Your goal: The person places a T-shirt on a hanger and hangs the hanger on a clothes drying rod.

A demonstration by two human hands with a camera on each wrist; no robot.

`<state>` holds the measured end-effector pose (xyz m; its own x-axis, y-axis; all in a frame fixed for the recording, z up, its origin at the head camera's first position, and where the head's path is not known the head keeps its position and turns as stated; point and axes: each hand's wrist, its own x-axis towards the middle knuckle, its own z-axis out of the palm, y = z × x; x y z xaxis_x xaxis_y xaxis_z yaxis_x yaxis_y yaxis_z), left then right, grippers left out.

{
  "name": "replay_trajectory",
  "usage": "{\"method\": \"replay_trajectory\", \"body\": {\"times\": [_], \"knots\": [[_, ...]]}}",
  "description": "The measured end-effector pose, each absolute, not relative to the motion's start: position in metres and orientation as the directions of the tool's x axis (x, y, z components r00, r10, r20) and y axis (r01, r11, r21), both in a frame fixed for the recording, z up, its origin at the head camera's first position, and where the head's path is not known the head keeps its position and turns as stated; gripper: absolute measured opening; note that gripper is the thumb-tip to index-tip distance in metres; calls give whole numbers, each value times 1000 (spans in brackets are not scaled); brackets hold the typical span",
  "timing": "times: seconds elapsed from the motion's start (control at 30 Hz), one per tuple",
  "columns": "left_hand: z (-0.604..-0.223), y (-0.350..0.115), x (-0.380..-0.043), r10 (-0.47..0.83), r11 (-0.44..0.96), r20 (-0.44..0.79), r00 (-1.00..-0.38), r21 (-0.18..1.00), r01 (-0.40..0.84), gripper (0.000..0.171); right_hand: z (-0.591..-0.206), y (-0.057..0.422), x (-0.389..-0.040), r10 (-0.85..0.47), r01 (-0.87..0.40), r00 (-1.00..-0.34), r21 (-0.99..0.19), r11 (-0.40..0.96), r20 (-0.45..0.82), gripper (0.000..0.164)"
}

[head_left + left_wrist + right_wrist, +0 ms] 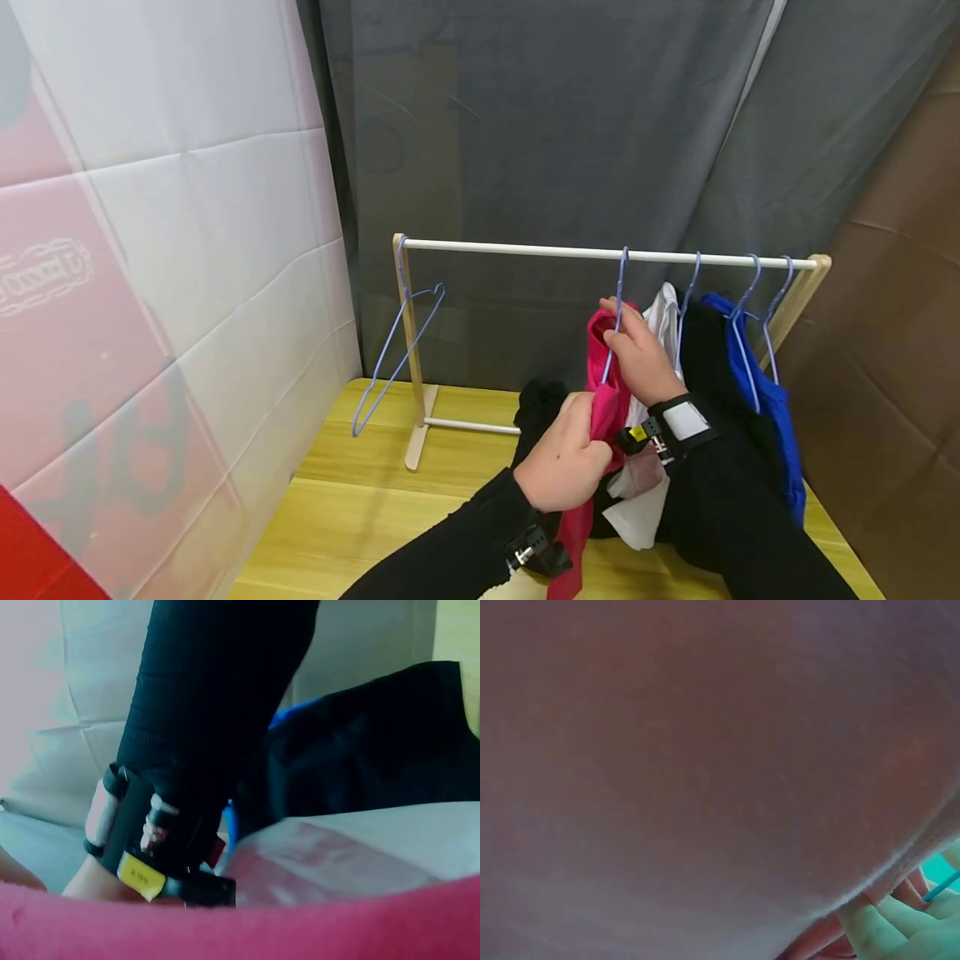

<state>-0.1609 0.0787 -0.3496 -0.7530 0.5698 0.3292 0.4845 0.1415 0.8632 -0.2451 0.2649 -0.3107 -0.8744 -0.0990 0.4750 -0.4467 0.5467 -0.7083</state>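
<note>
A pinkish-red garment [576, 533] hangs on a light blue wire hanger [620, 287], which hooks over the white rail [517, 249]. My left hand [564, 460] grips the garment at its near shoulder, beside the hanger's lower end. At the far shoulder, my right hand [643, 357] holds the cloth close under the hook, thumb at the wire. Pink cloth [247, 930] crosses the bottom of the left wrist view and hides the left hand there. In the right wrist view, blurred cloth [667, 787] fills most of the frame, with fingers [885, 930] at the lower right.
A bare blue hanger [386, 358] hangs at the rail's left end. Right of the hands hang a white garment [662, 317], a black one [705, 350] and a blue one [783, 433]. Black cloth [542, 404] shows behind the left hand. The rack stands on a wooden table [360, 483].
</note>
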Motion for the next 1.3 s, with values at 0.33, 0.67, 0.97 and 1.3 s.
{"method": "replay_trajectory", "body": {"times": [0.33,0.67,0.97,1.3], "knots": [[-339,115,-181,517,239,235,-823,883,403,31,-308,288,-272,-31,-337,-916,-726,599,399,50],[-375,149,-190,436,375,218,-873,838,397,33,-339,306,-273,-42,-308,-927,-691,654,374,57],[-389,165,-202,400,315,271,-875,856,409,29,-340,315,-270,3,-236,-946,-693,682,325,59],[-394,141,-206,435,300,267,-860,858,418,62,-333,303,-241,-70,-289,-941,-682,672,330,67]]}}
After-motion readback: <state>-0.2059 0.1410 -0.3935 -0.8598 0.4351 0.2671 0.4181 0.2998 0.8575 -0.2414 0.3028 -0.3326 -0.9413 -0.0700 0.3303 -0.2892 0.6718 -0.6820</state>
